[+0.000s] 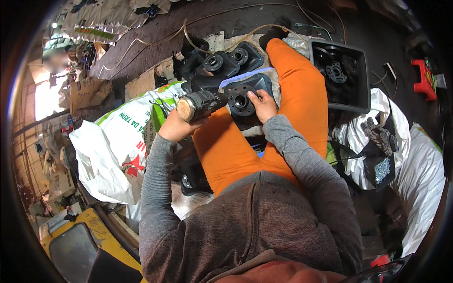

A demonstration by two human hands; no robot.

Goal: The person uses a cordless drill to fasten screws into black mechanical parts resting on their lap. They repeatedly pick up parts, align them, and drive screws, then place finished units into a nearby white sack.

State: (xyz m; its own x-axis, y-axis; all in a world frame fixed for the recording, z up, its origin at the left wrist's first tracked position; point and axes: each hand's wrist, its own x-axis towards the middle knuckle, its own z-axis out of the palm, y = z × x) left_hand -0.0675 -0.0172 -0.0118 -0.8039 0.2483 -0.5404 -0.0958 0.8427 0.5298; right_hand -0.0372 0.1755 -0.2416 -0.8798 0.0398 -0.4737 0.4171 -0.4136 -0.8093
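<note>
Touching flange (242, 110) over black housing (247, 124) between orange-clad thighs (302, 89) with right hand (265, 106), can't say whether pinching. Holding power driver (205, 103) in left hand (176, 128), clamped round it. Probably fastening flange; next, likely needs power driver lined up square.

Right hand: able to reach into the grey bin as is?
Likely yes: the grey bin is open on top, though the right leg lies between and the right hand touches a black flanged part.
</note>
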